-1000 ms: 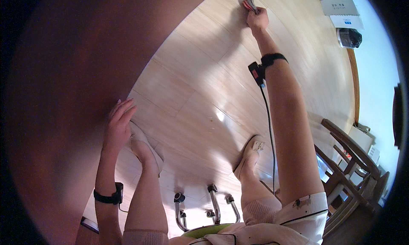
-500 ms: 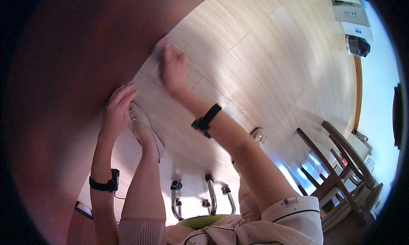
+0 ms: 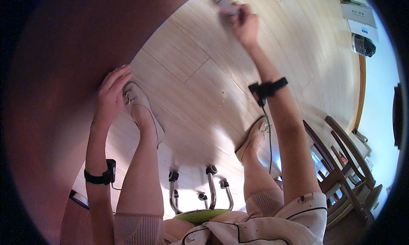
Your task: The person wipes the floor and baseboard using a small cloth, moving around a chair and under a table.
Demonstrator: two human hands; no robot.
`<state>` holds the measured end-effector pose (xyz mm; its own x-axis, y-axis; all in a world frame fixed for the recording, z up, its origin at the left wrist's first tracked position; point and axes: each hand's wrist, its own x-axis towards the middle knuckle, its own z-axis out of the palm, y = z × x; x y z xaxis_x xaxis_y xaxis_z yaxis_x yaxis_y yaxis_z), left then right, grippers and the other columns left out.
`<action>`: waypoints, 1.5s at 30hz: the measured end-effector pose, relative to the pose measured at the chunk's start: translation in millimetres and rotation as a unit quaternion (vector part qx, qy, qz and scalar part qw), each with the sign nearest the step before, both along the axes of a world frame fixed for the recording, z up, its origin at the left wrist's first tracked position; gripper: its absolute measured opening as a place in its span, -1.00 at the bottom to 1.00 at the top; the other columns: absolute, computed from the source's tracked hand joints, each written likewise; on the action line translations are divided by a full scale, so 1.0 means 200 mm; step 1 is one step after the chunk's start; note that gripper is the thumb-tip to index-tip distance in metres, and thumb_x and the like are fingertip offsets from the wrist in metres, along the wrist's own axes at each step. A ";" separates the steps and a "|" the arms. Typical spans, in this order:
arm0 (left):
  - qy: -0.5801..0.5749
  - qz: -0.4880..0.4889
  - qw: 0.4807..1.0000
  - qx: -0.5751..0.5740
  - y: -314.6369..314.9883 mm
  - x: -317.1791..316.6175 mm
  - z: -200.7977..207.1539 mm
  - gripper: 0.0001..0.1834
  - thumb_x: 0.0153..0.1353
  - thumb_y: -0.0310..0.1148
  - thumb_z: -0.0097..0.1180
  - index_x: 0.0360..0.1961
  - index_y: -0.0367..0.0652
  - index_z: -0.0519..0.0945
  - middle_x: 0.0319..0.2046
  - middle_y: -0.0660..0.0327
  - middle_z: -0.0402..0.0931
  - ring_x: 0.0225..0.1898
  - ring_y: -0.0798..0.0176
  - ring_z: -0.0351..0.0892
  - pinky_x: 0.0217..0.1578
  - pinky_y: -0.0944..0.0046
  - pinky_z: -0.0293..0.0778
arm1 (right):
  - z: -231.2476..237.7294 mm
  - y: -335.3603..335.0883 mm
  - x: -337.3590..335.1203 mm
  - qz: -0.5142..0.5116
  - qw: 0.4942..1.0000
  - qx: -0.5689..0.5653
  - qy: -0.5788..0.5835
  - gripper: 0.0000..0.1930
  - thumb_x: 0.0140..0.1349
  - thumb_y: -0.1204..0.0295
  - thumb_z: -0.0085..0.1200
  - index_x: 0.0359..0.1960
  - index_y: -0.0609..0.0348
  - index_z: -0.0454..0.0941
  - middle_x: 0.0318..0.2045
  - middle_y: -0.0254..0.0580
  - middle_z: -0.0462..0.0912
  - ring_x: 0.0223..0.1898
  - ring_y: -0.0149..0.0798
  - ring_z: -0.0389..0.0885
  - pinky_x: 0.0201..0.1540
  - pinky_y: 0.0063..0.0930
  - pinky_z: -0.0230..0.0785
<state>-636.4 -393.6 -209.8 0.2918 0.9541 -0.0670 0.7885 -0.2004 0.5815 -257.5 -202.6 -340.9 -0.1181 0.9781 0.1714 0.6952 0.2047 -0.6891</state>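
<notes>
My right hand [image 3: 248,28], at the far middle over the floor, is closed around a small greyish flat object [image 3: 226,5], too blurred to name. Some distance separates it from the edge of the large dark reddish-brown surface [image 3: 85,36] on the left. My left hand [image 3: 111,94] rests against that surface's edge, fingers stretched out and close together, with nothing seen in it. Both wrists wear black straps, each with a small device and a thin cable.
Pale plank flooring [image 3: 187,74] has a few yellowish crumbs [image 3: 222,101]. Below me is a green-seated stool [image 3: 202,215] with chrome legs. A dark wooden chair [image 3: 341,172] stands right. Boxes [image 3: 358,16] and a black bundle [image 3: 364,45] line the far-right wall.
My right hand has swung away from the brown edge, farther out and to the right, and the greyish object now shows in it. My left hand has shifted slightly up and left.
</notes>
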 end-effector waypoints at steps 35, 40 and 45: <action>-0.002 -0.014 0.999 -0.032 0.05 0.08 -0.05 -0.54 0.03 -0.76 -0.07 -0.03 -0.25 0.59 0.04 0.09 0.54 0.09 0.03 0.50 0.14 0.14 0.40 | 0.24 -0.99 -0.10 0.487 0.847 -0.206 -0.056 -0.59 0.08 0.52 0.11 0.02 -0.08 0.53 -0.08 -0.30 0.59 -0.03 -0.19 0.48 0.05 -0.23 0.34; 0.004 -0.023 0.999 -0.043 0.07 0.06 -0.09 -0.54 0.05 -0.76 -0.09 -0.02 -0.26 0.59 0.04 0.08 0.53 0.10 0.03 0.50 0.15 0.15 0.40 | 0.16 -0.46 0.05 0.227 0.974 0.000 -0.004 -0.77 0.12 0.59 0.06 -0.21 -0.03 0.51 -0.14 -0.27 0.66 -0.14 -0.14 0.50 0.00 -0.30 0.22; 0.053 -0.051 0.993 -0.089 0.15 0.22 -0.07 -0.53 0.09 -0.74 -0.13 0.02 -0.25 0.57 0.10 0.06 0.49 0.14 0.04 0.47 0.18 0.16 0.37 | 0.04 0.00 0.10 0.074 0.993 0.067 -0.068 -0.72 0.05 0.53 0.11 -0.16 -0.01 0.50 -0.20 -0.13 0.65 -0.17 0.09 0.45 -0.09 -0.10 0.32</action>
